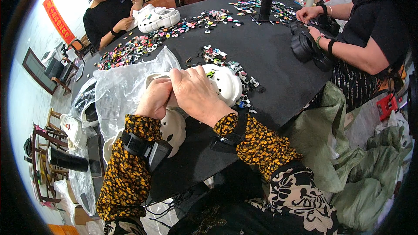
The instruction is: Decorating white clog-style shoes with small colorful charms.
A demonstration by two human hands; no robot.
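Observation:
My left hand [154, 98] and my right hand [193, 91] meet over a white clog shoe [226, 83] lying on the black table [270, 61]. Both hands press on its upper, the fingers bunched together at one spot; what they pinch is hidden. A second white clog [174, 128] lies just below my left wrist, partly under my sleeve. A small pile of coloured shoe charms [217, 55] sits just beyond the shoe. Clear plastic bags [124, 85] spread to the left of my hands.
Long bands of coloured charms [143, 43] run across the far table. A person at the far left holds white clogs [156, 17]; a person at the right handles black clogs [305, 45]. A black cylinder [265, 1] stands at the back. Green bags [370, 178] lie at the lower right.

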